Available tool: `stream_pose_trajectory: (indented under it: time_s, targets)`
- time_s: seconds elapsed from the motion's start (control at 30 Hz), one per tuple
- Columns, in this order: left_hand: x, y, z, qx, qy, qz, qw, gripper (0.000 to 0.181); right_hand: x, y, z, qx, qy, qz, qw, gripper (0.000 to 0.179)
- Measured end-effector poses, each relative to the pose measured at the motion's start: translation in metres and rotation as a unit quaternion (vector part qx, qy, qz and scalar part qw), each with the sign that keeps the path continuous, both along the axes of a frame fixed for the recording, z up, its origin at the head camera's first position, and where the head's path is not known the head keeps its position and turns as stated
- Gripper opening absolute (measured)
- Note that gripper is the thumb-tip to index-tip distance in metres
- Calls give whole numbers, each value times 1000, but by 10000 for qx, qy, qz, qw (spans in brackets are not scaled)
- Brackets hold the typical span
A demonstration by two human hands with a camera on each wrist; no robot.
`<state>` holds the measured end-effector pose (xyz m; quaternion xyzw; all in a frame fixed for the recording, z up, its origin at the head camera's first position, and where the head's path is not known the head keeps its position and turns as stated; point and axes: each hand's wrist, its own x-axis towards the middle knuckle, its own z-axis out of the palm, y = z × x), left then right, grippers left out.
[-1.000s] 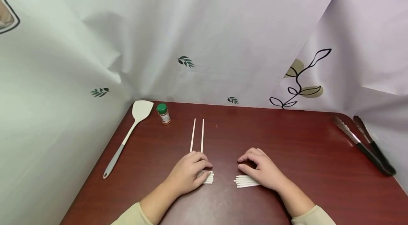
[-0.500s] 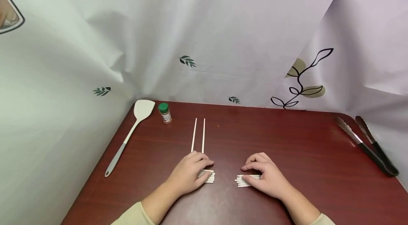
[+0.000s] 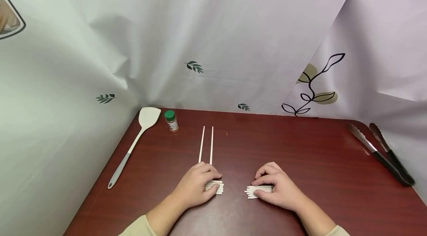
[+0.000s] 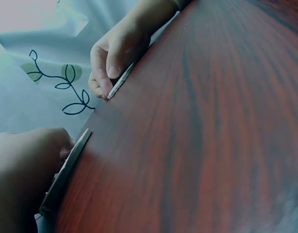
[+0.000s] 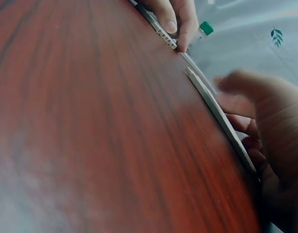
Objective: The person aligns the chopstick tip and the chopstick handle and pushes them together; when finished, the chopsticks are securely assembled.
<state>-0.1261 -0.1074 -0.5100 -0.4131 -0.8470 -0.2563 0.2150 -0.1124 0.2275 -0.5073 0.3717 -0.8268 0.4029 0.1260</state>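
Two flat bundles of white chopsticks lie on the table, their ends facing each other across a short gap. My left hand (image 3: 197, 184) holds the left chopsticks (image 3: 218, 187), thumb over their top and fingers along the far side; the palm hides their other ends. My right hand (image 3: 278, 187) is on the right chopsticks (image 3: 251, 192), its thumb above them and its bent fingers at the far edge. In the right wrist view that thumb (image 5: 236, 82) is blurred and raised a little off the sticks. Two separate chopsticks (image 3: 211, 143) point away beyond my left hand.
A white spatula (image 3: 149, 116) with a grey handle lies along the left edge. Beside its head stands a spice jar (image 3: 171, 121) with a green lid. Metal tongs (image 3: 383, 154) with black handles lie at the right edge. A patterned cloth (image 3: 233, 43) hangs around the dark red table (image 3: 300, 147).
My right thumb has moved from the far side of the right chopsticks to over them, and the fingers have drawn back toward me. My left hand has stayed put.
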Motion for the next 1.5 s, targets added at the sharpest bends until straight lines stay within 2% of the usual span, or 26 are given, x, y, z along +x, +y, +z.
stream_pose_trajectory:
  time_s: [0.13,0.4,0.57,0.73,0.83,1.03,1.17,1.27,1.43,1.5]
  targets:
    - [0,0,-2,54,-89,-17,9999,14,0,0,0,-20,122,117,9999,34]
    - [0,-1,0,50,-249,-106,9996,15,0,-3,-2,-3,96,-117,9999,32]
    - [2,0,2,146,-706,-4,9974,14,2,-6,-2,64,92,-310,9995,32]
    - [5,2,5,313,-1293,190,9909,14,5,-9,0,176,26,-495,9986,32]
    - [6,4,6,380,-1469,261,9881,14,6,-10,1,221,-46,-559,9982,27]
    - [7,5,5,449,-1456,334,9878,17,8,-12,1,312,-296,-603,9973,20]
    - [8,5,6,445,-1410,403,9882,18,8,-14,0,224,-55,-470,9986,30]
    - [8,6,6,426,-1406,439,9882,17,6,-14,-1,83,-34,-434,9990,26]
    - [7,7,6,368,-1429,523,9877,14,6,-14,0,-186,-278,-834,9960,24]
    - [7,7,5,406,-1445,558,9871,13,7,-15,0,-261,-253,-1025,9941,25]
